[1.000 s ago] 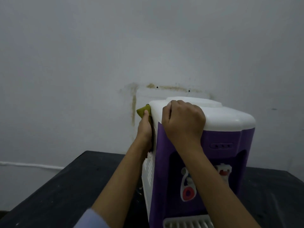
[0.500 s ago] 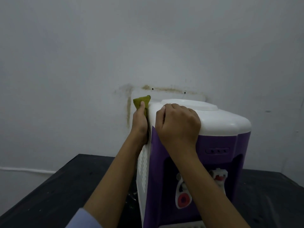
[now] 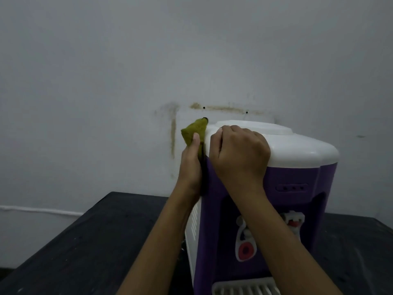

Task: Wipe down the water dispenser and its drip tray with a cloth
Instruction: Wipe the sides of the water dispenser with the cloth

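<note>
A purple and white water dispenser stands on a black table. My left hand presses a green cloth flat against the dispenser's upper left side, with the cloth's tip poking above the white top. On the front left corner of the white lid, my right hand grips the edge with curled fingers. The white slotted drip tray shows at the bottom edge, partly cut off. Two taps sit on the front, partly behind my right forearm.
The black table reaches left and right of the dispenser. A stained grey wall stands close behind, with two small screw holes above the dispenser. A white cable runs along the wall at lower left.
My left hand and the cloth slid up the dispenser's left side toward the top edge. The right hand kept its grip on the lid. The camera view shifted slightly.
</note>
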